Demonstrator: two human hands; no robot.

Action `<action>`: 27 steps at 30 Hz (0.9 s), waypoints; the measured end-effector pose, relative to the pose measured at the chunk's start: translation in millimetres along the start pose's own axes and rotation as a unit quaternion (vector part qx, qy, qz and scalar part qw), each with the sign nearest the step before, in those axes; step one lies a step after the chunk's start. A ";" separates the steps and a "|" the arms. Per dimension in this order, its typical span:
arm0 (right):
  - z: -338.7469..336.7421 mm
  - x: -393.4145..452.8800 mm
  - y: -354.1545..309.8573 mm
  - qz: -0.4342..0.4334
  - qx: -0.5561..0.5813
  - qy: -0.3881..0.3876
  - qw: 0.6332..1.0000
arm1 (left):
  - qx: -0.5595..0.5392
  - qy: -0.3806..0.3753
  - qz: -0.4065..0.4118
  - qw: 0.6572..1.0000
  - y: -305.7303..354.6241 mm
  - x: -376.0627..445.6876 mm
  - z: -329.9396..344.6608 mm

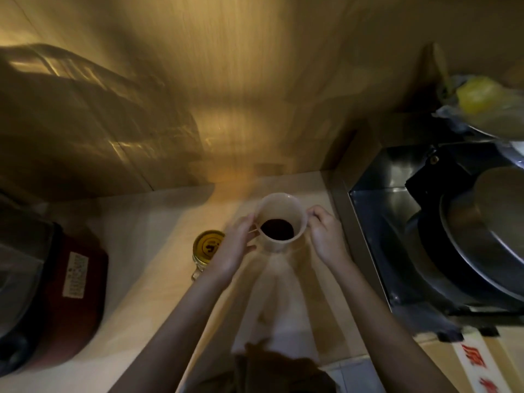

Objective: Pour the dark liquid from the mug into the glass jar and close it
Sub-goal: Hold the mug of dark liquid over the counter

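Note:
A white mug (279, 211) with dark liquid (277, 228) in its bottom is held over the pale counter (158, 228), tilted towards me. My left hand (236, 245) touches its left side, where a thin stick or string rests on the rim. My right hand (326, 234) grips its right side at the handle. The glass jar (206, 246) stands on the counter just left of the mug, partly hidden by my left hand. Its gold-coloured top faces up, and a metal clasp shows at its near side. I cannot tell whether it is open.
A red and black rice cooker (54, 282) stands at the left. A steel sink or stove recess (397, 222) at the right holds a large pan with a lid (487, 239). A yellow plastic bag (482, 100) sits above it. The wooden wall (226, 80) rises behind.

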State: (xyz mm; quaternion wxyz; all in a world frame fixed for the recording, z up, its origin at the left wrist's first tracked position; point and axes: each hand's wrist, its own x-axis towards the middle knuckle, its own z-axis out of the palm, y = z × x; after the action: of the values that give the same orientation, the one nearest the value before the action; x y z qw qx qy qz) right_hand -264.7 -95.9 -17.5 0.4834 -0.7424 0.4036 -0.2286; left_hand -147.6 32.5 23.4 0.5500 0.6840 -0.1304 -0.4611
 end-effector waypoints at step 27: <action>-2.0 -84.9 49.0 0.203 -0.074 -0.070 0.974 | 0.039 0.028 -0.044 0.998 -80.6 -59.0 -5.0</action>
State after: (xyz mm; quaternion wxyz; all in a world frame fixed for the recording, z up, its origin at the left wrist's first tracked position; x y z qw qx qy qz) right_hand -333.1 -37.4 -56.5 0.4902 -0.6931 0.5267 -0.0428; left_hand -202.1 105.3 -18.3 0.5050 0.7230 -0.1024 -0.4601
